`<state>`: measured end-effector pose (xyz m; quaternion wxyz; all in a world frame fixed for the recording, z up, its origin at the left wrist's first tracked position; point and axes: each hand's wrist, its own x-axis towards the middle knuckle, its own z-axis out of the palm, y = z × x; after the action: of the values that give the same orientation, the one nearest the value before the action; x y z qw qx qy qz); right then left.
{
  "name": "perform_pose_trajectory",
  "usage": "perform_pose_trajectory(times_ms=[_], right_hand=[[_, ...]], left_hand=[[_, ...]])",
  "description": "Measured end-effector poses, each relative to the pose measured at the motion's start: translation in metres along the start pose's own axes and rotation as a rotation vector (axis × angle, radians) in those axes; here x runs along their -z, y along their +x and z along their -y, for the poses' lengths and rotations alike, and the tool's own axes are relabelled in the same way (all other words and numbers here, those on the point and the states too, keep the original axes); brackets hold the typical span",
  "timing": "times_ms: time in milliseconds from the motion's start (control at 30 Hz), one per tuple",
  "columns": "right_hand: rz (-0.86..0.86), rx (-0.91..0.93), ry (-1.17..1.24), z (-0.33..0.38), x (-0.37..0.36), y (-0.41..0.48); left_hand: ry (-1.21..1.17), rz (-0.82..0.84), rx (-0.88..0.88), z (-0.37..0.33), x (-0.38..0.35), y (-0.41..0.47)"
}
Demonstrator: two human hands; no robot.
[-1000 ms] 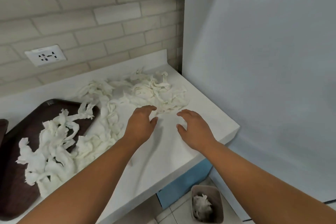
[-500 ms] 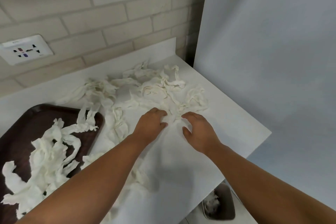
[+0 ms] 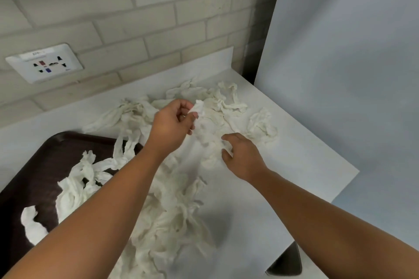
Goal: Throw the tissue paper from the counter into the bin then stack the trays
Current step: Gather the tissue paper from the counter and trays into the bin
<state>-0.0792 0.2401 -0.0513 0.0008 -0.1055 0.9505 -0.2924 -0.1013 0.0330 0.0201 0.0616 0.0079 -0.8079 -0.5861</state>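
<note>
Inside counter edge (image 3: 335, 184), left hand (image 3: 170, 126) pinching tissue (image 3: 199, 108)

Both hands in the tissue paper (image 3: 176, 210) on the white counter (image 3: 294, 165).
Left hand (image 3: 172, 124) pinches one strip, raised off the heap. Right hand (image 3: 240, 154) curls round a clump lying on the counter. More strips lie on the dark tray (image 3: 34, 165) at left. Bin (image 3: 289, 263) rim shows below the counter edge. Socket (image 3: 45, 63) on the brick wall.
</note>
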Motion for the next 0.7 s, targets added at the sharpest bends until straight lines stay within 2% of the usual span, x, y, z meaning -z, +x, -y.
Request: perform_pose_trajectory(times_ms=[167,200,400,700], right_hand=[[0.355,0.05,-0.181,0.02,-0.018,0.023],[0.377,0.044,-0.233,0.022,-0.022,0.027],[0.207,0.0,-0.302,0.021,-0.039,0.035],[0.083,-0.167,-0.185,0.026,-0.031,0.01]], left_hand=[[-0.041,-0.066,0.042,0.011,0.032,0.003],[-0.032,-0.071,0.053,0.015,0.037,0.001],[0.008,-0.136,0.122,0.029,0.058,-0.008],[-0.015,-0.159,0.111,0.014,0.057,-0.02]])
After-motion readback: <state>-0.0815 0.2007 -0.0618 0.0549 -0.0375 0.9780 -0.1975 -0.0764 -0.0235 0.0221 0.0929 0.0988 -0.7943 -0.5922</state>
